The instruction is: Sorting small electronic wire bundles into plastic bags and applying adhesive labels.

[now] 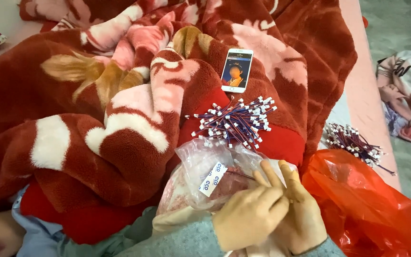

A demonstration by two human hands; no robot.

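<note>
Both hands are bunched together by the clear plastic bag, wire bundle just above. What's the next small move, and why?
Probably lift the finished piece up onto the wire bundle. The left hand and right hand are pressed together, fingertips meeting beside the clear plastic bag; what they pinch is too small to see. The bundle lies just beyond the bag on the red blanket.

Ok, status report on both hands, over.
Left hand and right hand together, fingers pinched. Clear plastic bag beside them. Wire bundle lies apart on blanket.

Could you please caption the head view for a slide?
Both hands work together by a clear plastic bag, with bundled wires and a phone on a red blanket.
</note>
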